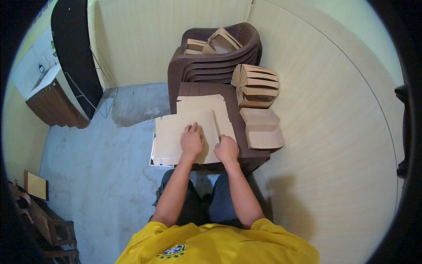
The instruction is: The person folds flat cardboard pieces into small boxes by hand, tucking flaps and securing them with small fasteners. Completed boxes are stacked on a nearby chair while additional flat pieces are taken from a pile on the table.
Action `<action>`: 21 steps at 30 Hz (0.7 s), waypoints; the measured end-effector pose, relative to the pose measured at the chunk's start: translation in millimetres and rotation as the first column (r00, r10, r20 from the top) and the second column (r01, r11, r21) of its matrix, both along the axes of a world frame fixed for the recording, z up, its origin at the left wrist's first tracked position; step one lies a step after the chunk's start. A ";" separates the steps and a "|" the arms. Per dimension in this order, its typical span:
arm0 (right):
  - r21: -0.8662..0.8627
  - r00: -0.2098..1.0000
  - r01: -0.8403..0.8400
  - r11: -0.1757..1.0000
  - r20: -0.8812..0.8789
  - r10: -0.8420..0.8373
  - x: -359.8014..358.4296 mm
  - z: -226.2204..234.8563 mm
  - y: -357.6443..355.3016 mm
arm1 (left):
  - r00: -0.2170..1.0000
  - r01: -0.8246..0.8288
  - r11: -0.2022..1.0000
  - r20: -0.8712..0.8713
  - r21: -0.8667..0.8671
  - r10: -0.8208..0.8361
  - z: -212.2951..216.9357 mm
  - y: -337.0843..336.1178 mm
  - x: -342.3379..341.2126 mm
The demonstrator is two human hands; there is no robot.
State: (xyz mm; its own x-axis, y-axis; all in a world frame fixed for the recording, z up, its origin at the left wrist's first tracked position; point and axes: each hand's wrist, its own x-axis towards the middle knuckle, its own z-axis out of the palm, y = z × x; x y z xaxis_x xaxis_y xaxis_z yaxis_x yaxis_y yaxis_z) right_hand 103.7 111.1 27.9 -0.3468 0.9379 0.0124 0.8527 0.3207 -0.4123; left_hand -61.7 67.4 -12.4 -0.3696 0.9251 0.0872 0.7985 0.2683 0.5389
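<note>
A flat brown cardboard sheet point(171, 136) lies before me on a dark brown plastic table point(234, 99). My left hand point(192, 141) rests on the sheet's middle, its fingers laid forward and slightly bent. At the sheet's right side, my right hand point(227, 149) has its fingers curled over a raised edge or flap. Whatever its fingertips press is partly hidden. Another cardboard sheet point(200, 103) with notched edges shows beyond and beneath the first one. Under the left edge peeks a white-rimmed object point(152, 152), mostly covered.
Folded cardboard trays point(259, 86) stand stacked at the table's right, with an opened piece point(263, 130) nearer me. Behind are stacked brown plastic chairs point(211, 70), with more folded cardboard point(222, 42) on the seat. A wall point(325, 110) runs close along the right.
</note>
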 end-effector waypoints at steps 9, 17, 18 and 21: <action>-0.596 0.512 -0.274 0.755 -0.755 -0.410 38.3 -2.8 51.6 | 0.967 0.078 0.993 -0.247 0.084 -0.055 0.1 -16.7 -3.9; -0.390 0.401 -0.504 0.771 -0.896 -0.191 17.9 6.6 23.7 | 0.968 0.017 0.992 -0.251 0.128 0.016 -6.7 13.3 7.9; -0.325 0.426 -0.498 0.804 -0.899 -0.100 11.3 1.4 13.9 | 0.980 0.036 0.996 -0.197 0.083 -0.019 -5.1 15.6 2.4; -0.060 0.558 -0.512 0.857 -0.782 0.278 -7.2 -13.9 -9.7 | 0.937 0.123 0.992 -0.330 0.012 -0.112 -6.4 16.7 -21.2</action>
State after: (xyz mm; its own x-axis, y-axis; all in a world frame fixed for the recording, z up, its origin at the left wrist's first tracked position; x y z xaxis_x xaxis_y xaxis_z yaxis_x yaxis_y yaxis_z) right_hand 96.5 101.4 14.0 -0.6653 0.7126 0.2227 0.0419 0.3335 -0.9418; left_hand -82.9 84.0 -18.8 -0.2047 0.9549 0.2149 0.9570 0.1492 0.2486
